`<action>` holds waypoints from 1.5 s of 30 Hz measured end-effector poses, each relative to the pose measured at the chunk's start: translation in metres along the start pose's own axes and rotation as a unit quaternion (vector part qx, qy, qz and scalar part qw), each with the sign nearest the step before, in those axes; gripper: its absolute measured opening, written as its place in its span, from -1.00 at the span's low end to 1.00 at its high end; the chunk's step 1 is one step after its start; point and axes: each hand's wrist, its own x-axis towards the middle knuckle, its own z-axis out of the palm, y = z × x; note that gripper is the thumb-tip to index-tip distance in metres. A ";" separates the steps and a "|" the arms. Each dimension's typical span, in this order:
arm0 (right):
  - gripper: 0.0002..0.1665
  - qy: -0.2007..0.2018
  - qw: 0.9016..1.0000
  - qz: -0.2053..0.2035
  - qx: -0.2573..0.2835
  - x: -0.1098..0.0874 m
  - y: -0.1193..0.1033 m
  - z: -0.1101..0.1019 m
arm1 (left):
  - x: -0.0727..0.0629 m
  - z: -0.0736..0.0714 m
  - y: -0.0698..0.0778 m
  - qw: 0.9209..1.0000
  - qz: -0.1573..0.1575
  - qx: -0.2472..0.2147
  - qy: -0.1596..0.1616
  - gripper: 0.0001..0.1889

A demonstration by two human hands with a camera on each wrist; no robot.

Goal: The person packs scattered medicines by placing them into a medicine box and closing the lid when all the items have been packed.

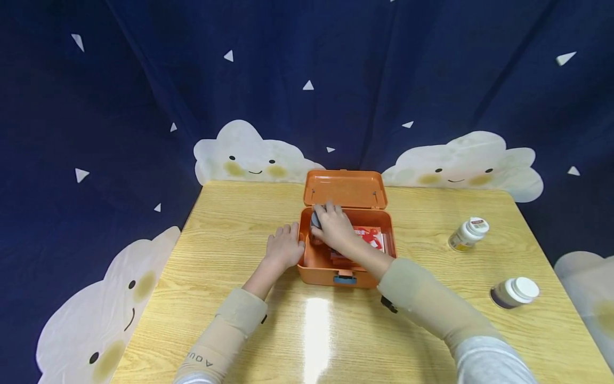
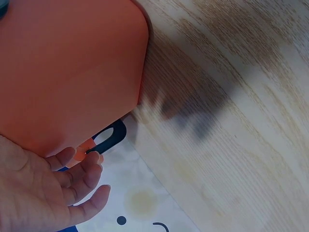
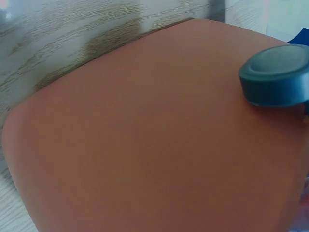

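An orange plastic box (image 1: 316, 276) stands on the table with its lid (image 1: 344, 190) raised at the back. My right hand (image 1: 333, 226) reaches into its left part and grips a small container with a dark grey-blue top (image 1: 315, 220); the fingers cover much of it. To the right of that hand, a red-and-white medicine box (image 1: 371, 234) lies inside. My left hand (image 1: 285, 246) rests against the left rim, fingers loosely bent, and the left wrist view shows that hand (image 2: 53, 188) beside the orange wall (image 2: 72, 72). The right hand is outside the right wrist view.
Two white-capped bottles stand on the right of the table (image 1: 230, 224): a white bottle (image 1: 465, 237) farther back and a dark-bottomed bottle (image 1: 510, 294) nearer. A blue-grey latch (image 1: 345, 279) sits on the box front. Behind the table hangs a dark blue curtain (image 1: 268, 96) with clouds.
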 end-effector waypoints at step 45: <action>-0.44 -0.022 0.998 -0.005 -0.057 0.004 -0.002 0.024 | 0.001 0.003 -0.001 1.000 0.003 0.005 0.008 -0.54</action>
